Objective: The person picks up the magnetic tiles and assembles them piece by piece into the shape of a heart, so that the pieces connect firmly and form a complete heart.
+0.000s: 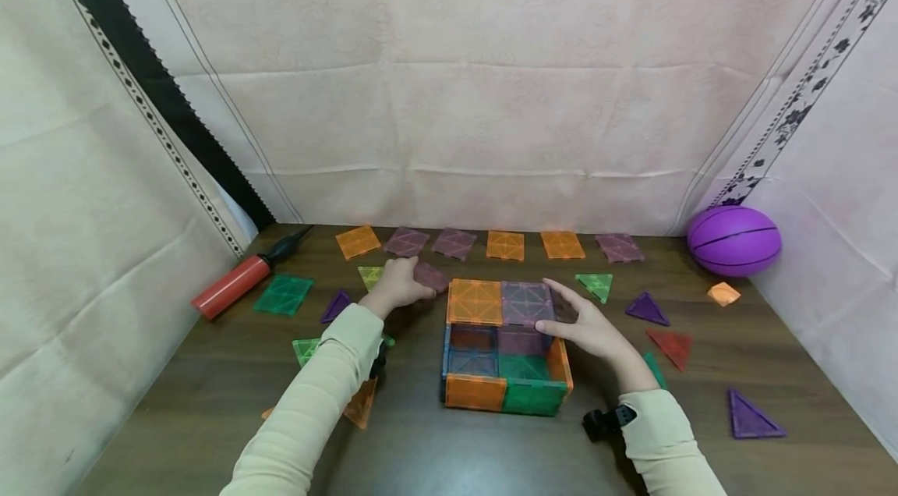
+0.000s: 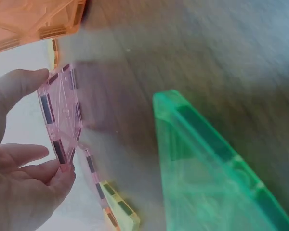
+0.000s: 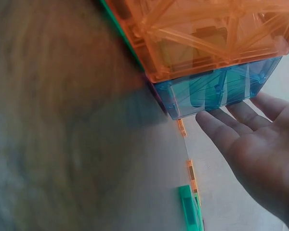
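Note:
My left hand pinches a translucent purple square magnetic tile between thumb and fingers. In the left wrist view the thumb presses one edge of this tile and the fingers the opposite edge. To its right stands a low box of magnetic tiles, with orange, green and blue walls. An orange square and a purple square cover its back half; the front half is uncovered. My right hand spans the box's back right, its extended fingers touching a blue-green wall in the right wrist view.
Orange and purple squares line the table's back edge. Triangles lie on both sides, among them a purple one and a red one. A red pump and green square lie left; a purple ball sits back right.

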Motion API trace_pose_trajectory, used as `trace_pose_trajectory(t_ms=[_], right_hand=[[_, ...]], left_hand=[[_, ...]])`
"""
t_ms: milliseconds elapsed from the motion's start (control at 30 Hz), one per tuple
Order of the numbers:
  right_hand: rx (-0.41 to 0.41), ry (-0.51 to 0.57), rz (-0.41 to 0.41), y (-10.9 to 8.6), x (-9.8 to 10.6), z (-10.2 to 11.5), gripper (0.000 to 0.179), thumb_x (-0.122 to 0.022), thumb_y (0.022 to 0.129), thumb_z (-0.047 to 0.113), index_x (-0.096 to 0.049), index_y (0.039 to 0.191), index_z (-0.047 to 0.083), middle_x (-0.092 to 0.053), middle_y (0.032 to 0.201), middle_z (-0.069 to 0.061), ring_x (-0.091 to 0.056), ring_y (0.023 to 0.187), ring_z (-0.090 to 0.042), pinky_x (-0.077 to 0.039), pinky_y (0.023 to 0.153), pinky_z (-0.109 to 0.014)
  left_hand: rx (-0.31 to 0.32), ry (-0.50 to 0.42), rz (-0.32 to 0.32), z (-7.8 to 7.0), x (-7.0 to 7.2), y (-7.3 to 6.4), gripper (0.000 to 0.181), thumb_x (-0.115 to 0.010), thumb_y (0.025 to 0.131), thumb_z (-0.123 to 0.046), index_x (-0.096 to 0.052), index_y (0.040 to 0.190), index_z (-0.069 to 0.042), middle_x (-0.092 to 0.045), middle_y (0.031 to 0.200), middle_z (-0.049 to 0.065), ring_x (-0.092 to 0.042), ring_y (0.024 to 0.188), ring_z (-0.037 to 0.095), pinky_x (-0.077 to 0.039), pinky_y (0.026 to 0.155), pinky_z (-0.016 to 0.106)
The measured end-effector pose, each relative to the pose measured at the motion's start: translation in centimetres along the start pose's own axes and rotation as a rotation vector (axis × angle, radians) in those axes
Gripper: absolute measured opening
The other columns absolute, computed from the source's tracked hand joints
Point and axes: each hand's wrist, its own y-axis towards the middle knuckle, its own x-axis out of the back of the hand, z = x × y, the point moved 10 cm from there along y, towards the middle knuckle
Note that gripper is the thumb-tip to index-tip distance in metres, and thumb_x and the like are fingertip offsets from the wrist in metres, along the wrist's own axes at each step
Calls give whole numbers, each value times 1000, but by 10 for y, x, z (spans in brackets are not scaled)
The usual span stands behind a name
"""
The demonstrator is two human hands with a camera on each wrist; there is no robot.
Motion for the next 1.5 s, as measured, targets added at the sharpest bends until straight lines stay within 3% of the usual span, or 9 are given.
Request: trace_pose_trajectory(t_ms=[167,367,467,633,800,900,1000,1233,1500], right_hand=[[4,-14,-8,0,1,2,79,-68,91,28,-23,154,13,-20,157,-21,-25,140,-45,-28,107,-59],[1,-20,-9,-1,0,2,80,-68,91,29,-22,154,12,-19,157,-22,-24,140,-45,-28,108,-59],[3,-25,-14,-2,0,3,80,-68,91,28,-22,154,11,-19,157,-21,-23,140,-45,-28,107,-59],[9,-30,-17,-2,1,4,80,-68,91,28,-22,154,9,-20,157,-21,-24,140,-45,-28,107,-60],[24,-25,-10,-2,0,4,79,-67,91,27,-22,154,9,-20,157,-22,-24,139,-46,-28,107,-60],[30,-24,-10,-2,0,4,78,-67,92,26,-22,154,8,-20,156,-23,-24,139,-46,-29,107,-60],[24,-18,-12,-2,0,2,78,-67,92,26,-22,154,9,-20,156,-23,-24,139,-46,-28,107,-60],[47,19,12,-5,0,2,71,-58,98,25,-18,154,8,-18,157,-24,-23,140,-46,-28,106,-60],[7,176,73,-6,-6,-2,62,-42,104,31,-13,156,14,-7,159,-22,-19,140,-47,-27,107,-61]], left_hand=[[25,-6,26,7,-2,-2,79,-75,83,-31,-39,143,6,-45,143,25,-25,138,47,-34,107,53],[-18,-44,-8,8,0,-6,77,-76,82,-29,-43,139,9,-46,140,27,-30,136,46,-36,105,52],[-59,-65,-42,3,7,-10,78,-78,80,-28,-43,139,10,-50,137,26,-41,130,42,-41,101,48],[-180,-80,-86,-19,24,-24,81,-80,79,-28,-43,140,9,-53,135,24,-51,120,36,-44,98,47],[-258,-102,-75,-48,37,-43,84,-80,78,-33,-41,143,4,-47,142,19,-43,130,34,-39,104,49],[-285,-129,-43,-66,36,-56,85,-80,78,-35,-41,144,0,-46,144,15,-41,132,31,-37,105,49],[-338,-158,12,-88,25,-71,83,-81,77,-34,-43,145,-4,-45,145,13,-40,132,29,-37,105,49],[-569,-160,166,-139,-22,-107,80,-81,77,-33,-45,143,-5,-49,143,7,-43,127,21,-40,104,42],[-656,-37,267,-161,-65,-118,78,-79,79,-36,-45,144,-8,-48,145,2,-42,128,15,-39,105,32]])
